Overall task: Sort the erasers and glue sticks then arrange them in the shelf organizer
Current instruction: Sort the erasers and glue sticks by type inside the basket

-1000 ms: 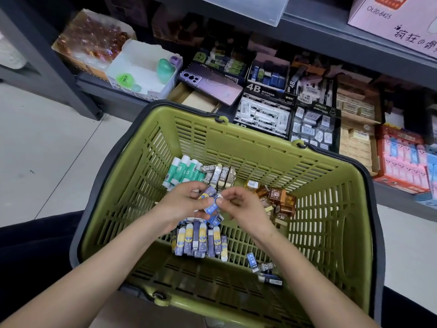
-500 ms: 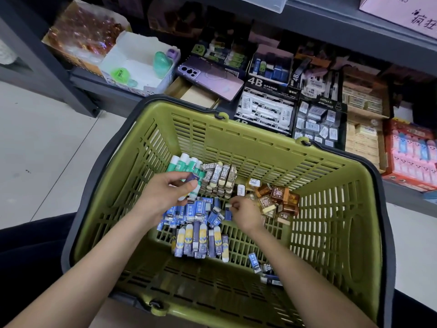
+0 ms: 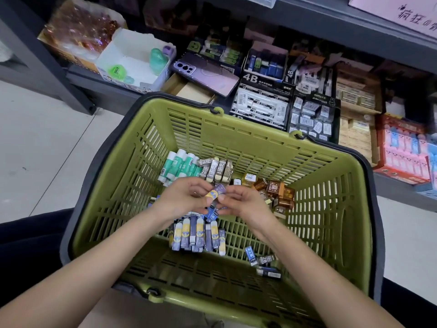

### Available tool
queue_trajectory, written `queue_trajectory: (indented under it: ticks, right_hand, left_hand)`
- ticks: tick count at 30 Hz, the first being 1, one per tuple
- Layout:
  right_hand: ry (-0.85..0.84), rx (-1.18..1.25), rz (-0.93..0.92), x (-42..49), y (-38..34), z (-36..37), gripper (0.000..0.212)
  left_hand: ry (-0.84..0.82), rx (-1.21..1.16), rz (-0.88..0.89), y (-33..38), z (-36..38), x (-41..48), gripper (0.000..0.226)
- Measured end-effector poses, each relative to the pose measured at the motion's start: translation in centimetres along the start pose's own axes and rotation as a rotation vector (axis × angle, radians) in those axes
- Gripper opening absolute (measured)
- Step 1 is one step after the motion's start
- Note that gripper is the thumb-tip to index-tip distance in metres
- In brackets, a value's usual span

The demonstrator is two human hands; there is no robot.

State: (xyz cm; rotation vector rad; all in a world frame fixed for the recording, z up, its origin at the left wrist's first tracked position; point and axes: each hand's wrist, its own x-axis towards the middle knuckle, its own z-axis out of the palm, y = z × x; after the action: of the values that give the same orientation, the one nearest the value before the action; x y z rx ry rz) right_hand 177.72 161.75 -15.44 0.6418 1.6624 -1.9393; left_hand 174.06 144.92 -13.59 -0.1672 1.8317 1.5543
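Here, on the left of the green basket's (image 3: pixel 236 143) floor, the green-and-white glue sticks (image 3: pixel 179 165) lie bunched side by side, touching a short row of grey 2B erasers (image 3: pixel 217 167). The sticks look like rigid, smooth plastic tubes, light and apt to roll, so gripping several across their barrels should serve better than taking them by the caps.

Just below them the left hand (image 3: pixel 186 200) is curled, its fingertips pinching one end of a purple-and-yellow eraser (image 3: pixel 214 193) held above the basket floor. The right hand (image 3: pixel 244 205) meets it from the other side, thumb and forefinger nipped on the same piece. A blue sleeved eraser (image 3: pixel 211 213) sits right under the two hands; whether either hand has hold of it I cannot tell.

Beneath the wrists a tidy row of purple-and-yellow erasers (image 3: pixel 197 235) stands packed edge to edge. These are small, light, slightly yielding blocks in glossy paper sleeves. The sleeve may slide off, so pinching across the short sides, over the sleeve's middle, seems safest.

Further right lies a loose heap of amber-wrapped erasers (image 3: pixel 276 194), and nearer the front a few stray erasers (image 3: pixel 261 259). Beyond the basket, the shelf's 4B eraser box (image 3: pixel 260 107) and its neighbours wait; nothing sorted has gone there yet, by my reading.
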Motion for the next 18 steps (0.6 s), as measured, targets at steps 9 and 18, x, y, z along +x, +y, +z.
queue_trajectory:
  ticks: [9, 18]
  right_hand:
    - [0.031, 0.085, -0.066, -0.9, 0.2, -1.6, 0.018]
    - [0.011, -0.456, 0.353, -0.1, 5.0, -3.6, 0.03]
  left_hand:
    - [-0.102, 0.104, 0.038, -0.5, 1.9, 0.7, 0.022]
    - [0.284, 0.621, 0.156, -2.8, -2.8, 2.5, 0.018]
